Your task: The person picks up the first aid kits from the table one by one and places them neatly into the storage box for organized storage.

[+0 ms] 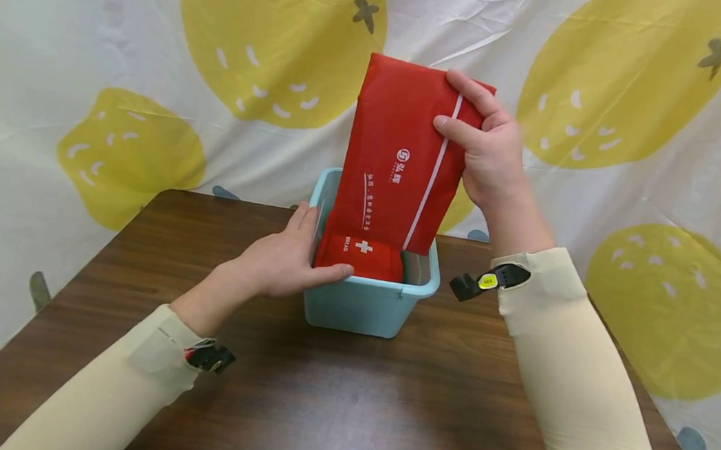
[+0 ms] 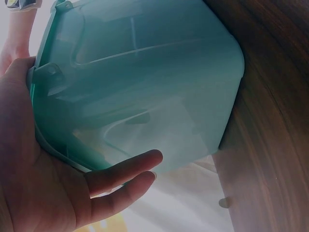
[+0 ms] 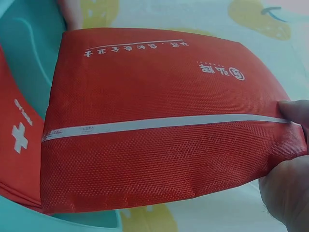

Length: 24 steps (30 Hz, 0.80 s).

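Observation:
A flat red pouch (image 1: 396,144) with a white stripe and white lettering hangs tilted above a light blue plastic bin (image 1: 355,314). My right hand (image 1: 495,144) grips its upper right corner between thumb and fingers. The pouch's lower end reaches down to the bin's opening. Inside the bin lies a second red pouch (image 1: 365,256) with a white cross, partly covered by the first; the right wrist view shows its cross side too. My left hand (image 1: 284,255) rests on the bin's left rim, its thumb along the near edge and its fingers (image 2: 125,171) extended along the outer wall.
The bin stands on a dark brown wooden table (image 1: 349,403) near its far edge. Behind the table hangs a white cloth (image 1: 265,157) printed with yellow fruit. Each wrist wears a black strap (image 1: 509,275) over a pale sleeve.

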Each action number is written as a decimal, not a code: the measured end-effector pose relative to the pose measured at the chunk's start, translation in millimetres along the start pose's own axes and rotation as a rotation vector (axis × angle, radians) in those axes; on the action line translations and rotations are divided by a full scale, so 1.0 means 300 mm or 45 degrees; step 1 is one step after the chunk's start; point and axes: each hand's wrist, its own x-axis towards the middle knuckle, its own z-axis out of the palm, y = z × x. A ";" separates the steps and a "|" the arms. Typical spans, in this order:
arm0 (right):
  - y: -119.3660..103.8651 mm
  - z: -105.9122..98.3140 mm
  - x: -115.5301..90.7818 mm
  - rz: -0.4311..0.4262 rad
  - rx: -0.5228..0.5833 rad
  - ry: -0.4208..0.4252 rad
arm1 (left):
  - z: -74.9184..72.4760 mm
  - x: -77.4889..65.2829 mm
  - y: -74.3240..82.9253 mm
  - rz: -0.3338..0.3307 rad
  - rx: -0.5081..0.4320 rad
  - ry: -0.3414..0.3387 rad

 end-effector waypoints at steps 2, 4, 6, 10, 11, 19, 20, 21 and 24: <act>0.019 0.004 -0.002 0.011 -0.005 -0.011 | 0.000 0.000 0.002 0.003 -0.001 0.000; 0.038 0.009 -0.004 0.022 -0.019 -0.023 | 0.000 0.000 0.003 0.006 0.000 0.000; 0.058 0.014 -0.006 0.045 -0.037 -0.035 | 0.002 0.000 0.003 0.013 0.004 0.004; 0.090 0.023 -0.021 0.123 -0.087 -0.047 | 0.001 -0.001 0.001 0.025 0.003 0.006; 0.098 0.025 -0.026 0.139 -0.100 -0.052 | 0.000 -0.001 0.001 0.030 0.000 0.007; 0.178 0.014 -0.043 0.261 -0.208 -0.070 | 0.003 0.003 -0.002 0.021 0.014 0.016; 0.186 0.012 -0.043 0.274 -0.219 -0.068 | 0.004 0.003 -0.002 0.016 0.016 0.013; 0.193 0.010 -0.042 0.283 -0.232 -0.066 | 0.004 0.003 -0.002 0.012 0.015 0.011; 0.204 0.006 -0.035 0.303 -0.297 -0.057 | 0.005 0.003 -0.003 -0.003 0.012 0.002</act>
